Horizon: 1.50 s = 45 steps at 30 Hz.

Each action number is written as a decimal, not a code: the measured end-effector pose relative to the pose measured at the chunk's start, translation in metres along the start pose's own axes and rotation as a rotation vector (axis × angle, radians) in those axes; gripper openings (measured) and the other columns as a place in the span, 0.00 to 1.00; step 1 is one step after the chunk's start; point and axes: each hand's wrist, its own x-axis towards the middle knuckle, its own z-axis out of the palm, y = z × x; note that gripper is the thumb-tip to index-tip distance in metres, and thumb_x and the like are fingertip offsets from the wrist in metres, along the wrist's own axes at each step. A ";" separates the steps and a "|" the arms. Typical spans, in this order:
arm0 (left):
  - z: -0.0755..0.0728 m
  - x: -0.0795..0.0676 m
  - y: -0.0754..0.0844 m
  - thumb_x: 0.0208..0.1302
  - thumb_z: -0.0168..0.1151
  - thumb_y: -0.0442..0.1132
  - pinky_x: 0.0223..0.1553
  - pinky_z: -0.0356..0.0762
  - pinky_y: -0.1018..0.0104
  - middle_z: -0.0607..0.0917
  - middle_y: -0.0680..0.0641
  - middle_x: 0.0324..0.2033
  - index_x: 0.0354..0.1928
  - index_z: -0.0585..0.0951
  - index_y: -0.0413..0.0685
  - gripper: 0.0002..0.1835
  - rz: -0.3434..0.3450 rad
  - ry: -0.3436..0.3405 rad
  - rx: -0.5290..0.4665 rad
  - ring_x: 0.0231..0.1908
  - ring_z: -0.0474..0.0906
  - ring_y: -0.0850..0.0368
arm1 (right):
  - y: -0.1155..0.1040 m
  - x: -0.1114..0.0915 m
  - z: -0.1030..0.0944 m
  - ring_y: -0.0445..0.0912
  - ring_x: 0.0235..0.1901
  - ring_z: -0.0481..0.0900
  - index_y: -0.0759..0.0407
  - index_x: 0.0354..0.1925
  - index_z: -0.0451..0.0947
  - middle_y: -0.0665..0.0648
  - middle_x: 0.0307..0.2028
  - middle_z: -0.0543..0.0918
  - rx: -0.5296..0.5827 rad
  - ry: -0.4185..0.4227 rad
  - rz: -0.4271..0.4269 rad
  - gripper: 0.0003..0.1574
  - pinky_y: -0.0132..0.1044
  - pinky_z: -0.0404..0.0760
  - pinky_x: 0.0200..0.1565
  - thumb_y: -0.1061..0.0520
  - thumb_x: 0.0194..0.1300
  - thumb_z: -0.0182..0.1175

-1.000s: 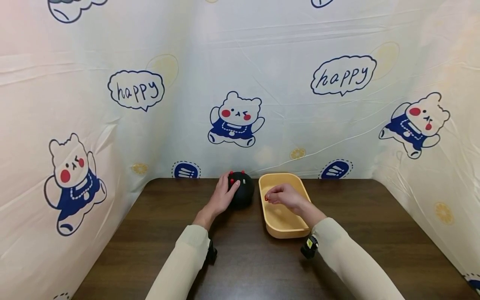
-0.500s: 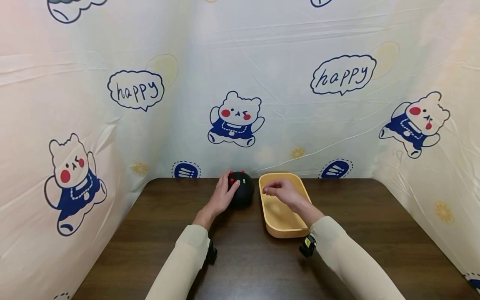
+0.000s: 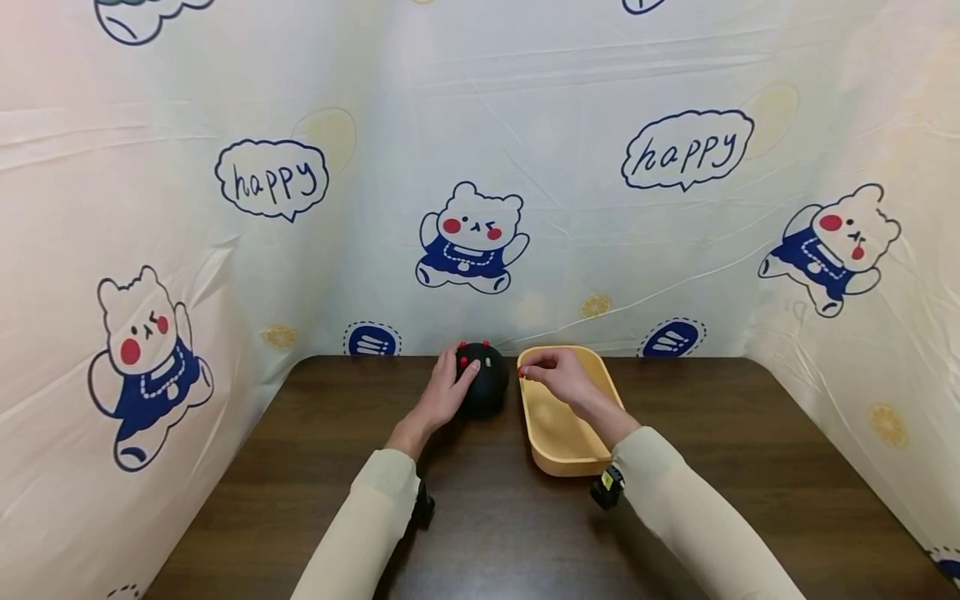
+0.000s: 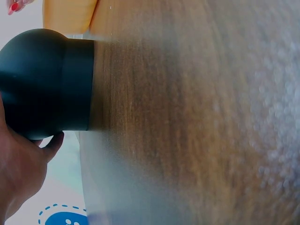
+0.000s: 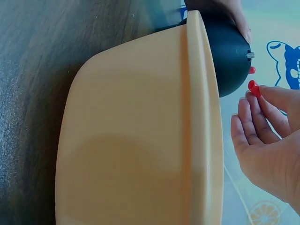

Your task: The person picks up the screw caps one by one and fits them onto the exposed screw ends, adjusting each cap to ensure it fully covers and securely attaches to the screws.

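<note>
A black dome (image 3: pixel 491 393) with a short cylindrical base stands upright at the back of the table. Red pegs (image 3: pixel 486 343) and a silvery pin (image 5: pixel 251 55) stick out of its upper surface. My left hand (image 3: pixel 442 396) grips the dome from its left side, thumb on the near face. Above the left rim of a yellow tray (image 3: pixel 573 468), my right hand (image 3: pixel 564 377) pinches a small red peg (image 5: pixel 253 88) between thumb and forefinger. That peg is apart from the dome, a short way to its right. The dome's far side is hidden.
The yellow tray stands just right of the dome, and its raised rim (image 5: pixel 201 117) lies below my right hand. A dark wooden table (image 3: pixel 510 542) extends toward me. Behind its back edge hangs a printed curtain (image 3: pixel 570 250).
My right hand has moved left and slightly up with the red peg, from over the tray's inside to its left rim. My left hand and the dome have stayed put.
</note>
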 end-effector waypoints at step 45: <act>0.000 -0.001 0.001 0.76 0.45 0.68 0.73 0.56 0.40 0.59 0.42 0.74 0.78 0.53 0.48 0.42 -0.006 0.012 -0.010 0.71 0.58 0.44 | -0.021 0.016 0.027 0.49 0.41 0.83 0.60 0.45 0.87 0.57 0.42 0.88 -0.085 0.169 -0.085 0.08 0.41 0.83 0.47 0.58 0.69 0.67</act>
